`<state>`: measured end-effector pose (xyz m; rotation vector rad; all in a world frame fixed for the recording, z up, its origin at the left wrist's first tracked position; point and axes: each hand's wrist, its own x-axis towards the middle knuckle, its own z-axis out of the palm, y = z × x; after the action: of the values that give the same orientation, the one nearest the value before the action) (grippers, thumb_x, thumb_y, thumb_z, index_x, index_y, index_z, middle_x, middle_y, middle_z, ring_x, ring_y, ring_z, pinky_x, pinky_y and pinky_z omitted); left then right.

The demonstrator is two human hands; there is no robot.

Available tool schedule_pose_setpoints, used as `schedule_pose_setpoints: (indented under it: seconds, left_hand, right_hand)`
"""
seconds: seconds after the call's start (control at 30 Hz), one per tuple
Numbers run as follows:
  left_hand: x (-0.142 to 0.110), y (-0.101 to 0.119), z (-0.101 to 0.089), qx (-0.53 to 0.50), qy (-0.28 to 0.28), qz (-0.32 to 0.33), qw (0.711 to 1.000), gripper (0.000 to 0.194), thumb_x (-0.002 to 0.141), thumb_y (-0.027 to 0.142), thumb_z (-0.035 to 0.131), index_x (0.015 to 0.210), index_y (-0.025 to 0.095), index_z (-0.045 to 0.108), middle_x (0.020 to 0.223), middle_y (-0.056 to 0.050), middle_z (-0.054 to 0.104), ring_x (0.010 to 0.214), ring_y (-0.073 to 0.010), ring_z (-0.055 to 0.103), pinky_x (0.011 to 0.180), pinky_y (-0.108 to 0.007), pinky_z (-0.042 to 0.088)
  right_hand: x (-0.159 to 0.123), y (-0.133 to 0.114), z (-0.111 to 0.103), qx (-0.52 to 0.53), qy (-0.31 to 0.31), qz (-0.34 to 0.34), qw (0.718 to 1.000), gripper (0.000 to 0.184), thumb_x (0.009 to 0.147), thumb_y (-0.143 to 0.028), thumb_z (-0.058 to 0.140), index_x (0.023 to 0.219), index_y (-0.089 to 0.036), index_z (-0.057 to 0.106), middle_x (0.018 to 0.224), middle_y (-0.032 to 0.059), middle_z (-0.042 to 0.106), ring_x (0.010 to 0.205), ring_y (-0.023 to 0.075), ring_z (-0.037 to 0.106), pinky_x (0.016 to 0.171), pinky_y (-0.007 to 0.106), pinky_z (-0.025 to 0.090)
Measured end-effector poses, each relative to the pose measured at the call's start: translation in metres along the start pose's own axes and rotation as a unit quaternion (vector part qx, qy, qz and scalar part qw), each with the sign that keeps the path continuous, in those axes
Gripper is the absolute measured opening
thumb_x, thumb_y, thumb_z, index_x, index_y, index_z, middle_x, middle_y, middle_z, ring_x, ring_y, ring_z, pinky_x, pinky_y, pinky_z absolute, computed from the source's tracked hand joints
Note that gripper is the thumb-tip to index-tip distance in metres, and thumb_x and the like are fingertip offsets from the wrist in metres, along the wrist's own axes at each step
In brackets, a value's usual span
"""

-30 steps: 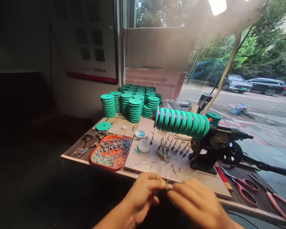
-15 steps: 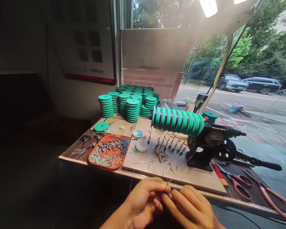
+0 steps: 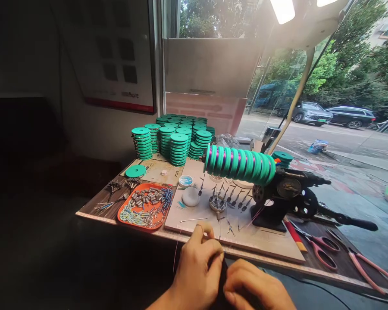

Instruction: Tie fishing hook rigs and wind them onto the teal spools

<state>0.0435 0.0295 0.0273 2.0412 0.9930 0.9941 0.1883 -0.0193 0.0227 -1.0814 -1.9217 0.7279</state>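
Just off the front edge of the workboard, my left hand (image 3: 201, 263) is closed with its back turned up, pinching a thin pink fishing line (image 3: 175, 250) that loops down beside it. My right hand (image 3: 257, 282) is closed too, lower and to the right, a small gap away; whatever its fingertips grip is too fine or hidden. Beyond them, a small round dish of metal pieces (image 3: 218, 204) stands on the board (image 3: 189, 232), with several dark swivel-like parts (image 3: 236, 201) laid in a row. A thin metal needle-like rod (image 3: 193, 220) lies nearer my left hand.
A winder (image 3: 289, 187) carries green foam spools (image 3: 241, 163). An orange tray (image 3: 119, 215) holds weights and small tubes. Stacked green spools (image 3: 178, 148) stand behind. Red-handled scissors (image 3: 323, 254) and pink-handled pliers (image 3: 364, 271) lie at the right.
My hands have moved apart from a joint pinch. The left has rolled over, back upward, with its fingers raised; the right has dropped slightly lower. The view has shifted a little.
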Motion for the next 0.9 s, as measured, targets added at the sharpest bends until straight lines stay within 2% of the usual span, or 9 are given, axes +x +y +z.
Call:
schedule_pose_setpoints:
  seconds: [0.13,0.27,0.37,0.43,0.53,0.6,0.67,0.8,0.9]
  left_hand:
    - [-0.008,-0.015,0.005,0.171,0.078,0.155,0.97,0.023,0.073,0.004,0.042,0.081,0.011,0.061,0.084,-0.014,0.055,0.073,-0.0189,0.054,0.063,-0.026,0.042]
    - [-0.007,-0.019,0.005,0.225,0.098,0.197,0.949,0.027,0.072,0.001,0.044,0.087,0.014,0.063,0.09,-0.014,0.062,0.073,-0.0199,0.055,0.064,-0.027,0.041]
    - [-0.002,-0.012,0.0,0.118,0.056,0.118,0.984,0.023,0.074,0.005,0.044,0.074,0.015,0.064,0.074,-0.01,0.063,0.069,-0.0185,0.054,0.061,-0.027,0.04]
    - [0.003,-0.005,-0.003,-0.049,0.032,-0.031,0.998,0.017,0.073,0.009,0.047,0.064,0.015,0.061,0.065,-0.006,0.058,0.063,-0.0147,0.05,0.058,-0.024,0.038]
    - [0.011,0.0,-0.006,-0.384,-0.018,-0.32,0.866,0.007,0.065,0.01,0.056,0.058,0.013,0.056,0.058,0.0,0.05,0.051,-0.0066,0.041,0.043,-0.015,0.03]
    - [0.014,0.001,-0.006,-0.527,-0.052,-0.429,0.731,0.006,0.059,0.007,0.059,0.057,0.011,0.054,0.054,0.002,0.046,0.045,-0.0028,0.036,0.037,-0.01,0.022]
    - [0.014,0.001,-0.006,-0.578,-0.066,-0.468,0.665,0.009,0.056,0.007,0.061,0.056,0.01,0.052,0.054,0.003,0.044,0.042,-0.0004,0.034,0.036,-0.007,0.02]
    - [0.01,0.003,-0.002,-0.591,-0.072,-0.483,0.641,0.01,0.058,0.01,0.061,0.058,0.01,0.051,0.057,0.003,0.044,0.043,0.0006,0.034,0.036,-0.005,0.022]
    - [0.009,0.005,-0.001,-0.507,-0.062,-0.406,0.758,0.005,0.062,0.01,0.058,0.06,0.011,0.054,0.061,0.001,0.045,0.046,-0.0021,0.036,0.037,-0.01,0.024]
  right_hand:
    - [0.057,-0.025,-0.023,0.006,-0.017,0.126,0.992,0.015,0.076,-0.02,0.05,0.063,-0.016,0.056,0.057,-0.0008,0.053,0.056,0.0118,0.048,0.05,0.02,0.037]
    - [0.117,-0.021,-0.023,0.077,-0.137,0.225,0.961,0.013,0.066,-0.009,0.056,0.054,-0.012,0.053,0.048,-0.0048,0.046,0.043,0.0062,0.038,0.042,0.018,0.031]
    - [0.124,-0.017,-0.022,0.066,-0.166,0.223,0.958,0.011,0.064,-0.008,0.057,0.054,-0.011,0.056,0.046,-0.0043,0.047,0.041,0.0063,0.038,0.041,0.018,0.031]
    - [0.105,-0.016,-0.025,0.023,-0.112,0.179,0.977,0.007,0.071,-0.012,0.055,0.066,-0.012,0.06,0.055,-0.0024,0.053,0.048,0.0079,0.043,0.047,0.019,0.035]
    - [0.062,-0.012,-0.029,-0.186,0.041,-0.088,0.978,0.015,0.082,-0.016,0.044,0.083,-0.014,0.059,0.07,0.0032,0.06,0.053,0.0105,0.048,0.05,0.023,0.038]
    - [0.038,-0.005,-0.026,-0.323,0.065,-0.271,0.905,0.024,0.086,-0.012,0.037,0.082,-0.013,0.061,0.067,0.0063,0.062,0.054,0.013,0.052,0.049,0.025,0.039]
    - [0.025,0.003,-0.02,-0.384,0.059,-0.354,0.851,0.028,0.085,-0.008,0.035,0.08,-0.01,0.062,0.065,0.0076,0.063,0.051,0.014,0.052,0.047,0.027,0.039]
    - [0.019,0.013,-0.005,-0.376,0.107,-0.359,0.847,0.028,0.084,-0.007,0.037,0.073,-0.008,0.062,0.062,0.0092,0.064,0.05,0.015,0.051,0.046,0.028,0.038]
    - [0.015,0.015,0.005,-0.369,0.112,-0.331,0.862,0.033,0.086,-0.006,0.033,0.067,-0.01,0.06,0.058,0.0066,0.062,0.046,0.0129,0.048,0.042,0.025,0.035]
